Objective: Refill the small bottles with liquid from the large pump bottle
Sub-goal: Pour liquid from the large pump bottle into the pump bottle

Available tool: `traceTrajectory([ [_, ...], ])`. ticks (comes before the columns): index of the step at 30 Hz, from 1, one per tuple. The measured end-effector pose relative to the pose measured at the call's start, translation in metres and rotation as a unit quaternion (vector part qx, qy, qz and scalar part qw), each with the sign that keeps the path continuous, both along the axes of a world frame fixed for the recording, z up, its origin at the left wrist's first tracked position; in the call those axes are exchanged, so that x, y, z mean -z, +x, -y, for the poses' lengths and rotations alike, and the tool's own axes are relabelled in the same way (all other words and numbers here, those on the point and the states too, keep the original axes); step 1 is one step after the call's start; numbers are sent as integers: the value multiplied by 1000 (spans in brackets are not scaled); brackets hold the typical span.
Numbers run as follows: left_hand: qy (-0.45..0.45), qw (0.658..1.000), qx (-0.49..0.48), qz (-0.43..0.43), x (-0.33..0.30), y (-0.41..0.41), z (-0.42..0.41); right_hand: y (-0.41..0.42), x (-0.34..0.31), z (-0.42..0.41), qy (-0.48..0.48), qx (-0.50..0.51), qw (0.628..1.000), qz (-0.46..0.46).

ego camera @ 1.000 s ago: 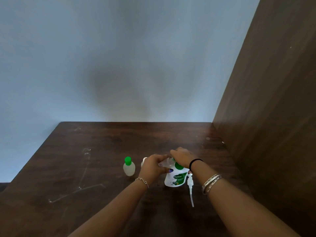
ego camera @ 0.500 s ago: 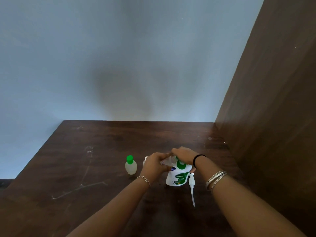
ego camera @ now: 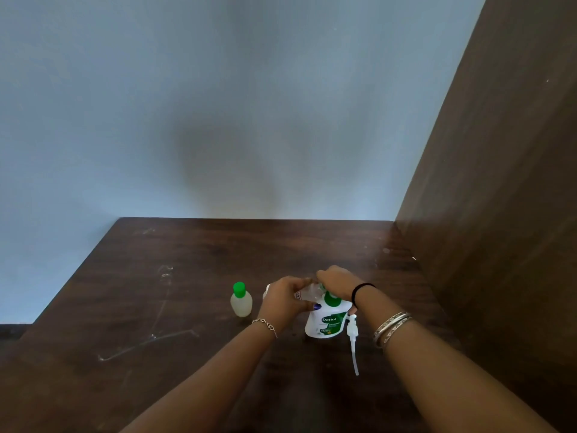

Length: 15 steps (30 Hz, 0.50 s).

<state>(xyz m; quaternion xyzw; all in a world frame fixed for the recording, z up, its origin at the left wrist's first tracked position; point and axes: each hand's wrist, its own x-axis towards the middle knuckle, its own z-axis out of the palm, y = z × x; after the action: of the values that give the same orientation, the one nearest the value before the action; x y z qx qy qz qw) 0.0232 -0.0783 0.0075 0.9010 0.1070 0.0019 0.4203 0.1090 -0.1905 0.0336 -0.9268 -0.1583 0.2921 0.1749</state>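
head view: a dark wooden table fills the lower half of the frame, with a pale blue wall above it and a brown panel along the right edge. just right of centre, low in the frame, the large pump bottle stands upright on the table, white with a green label. its pump head is off and lies on the table just right of the bottle, tube pointing toward the bottom of the frame. the left hand grasps a small clear bottle, held tilted beside the top of the large bottle. the right hand sits over the large bottle's neck with fingers curled at the small bottle's end; what exactly it pinches is too small to tell. left of the hands, a second small bottle with a green cap stands upright, apart from them. bracelets circle both wrists.
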Motion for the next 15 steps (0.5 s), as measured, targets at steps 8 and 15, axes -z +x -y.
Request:
traceTrajectory([
  [8, 14, 1000, 4, 10, -1, 2, 0, 1, -4, 4, 15, -25, 999, -16],
  [15, 2, 1000, 2, -3, 3, 1, 0, 0, 4, 5, -15, -24, 999, 24],
])
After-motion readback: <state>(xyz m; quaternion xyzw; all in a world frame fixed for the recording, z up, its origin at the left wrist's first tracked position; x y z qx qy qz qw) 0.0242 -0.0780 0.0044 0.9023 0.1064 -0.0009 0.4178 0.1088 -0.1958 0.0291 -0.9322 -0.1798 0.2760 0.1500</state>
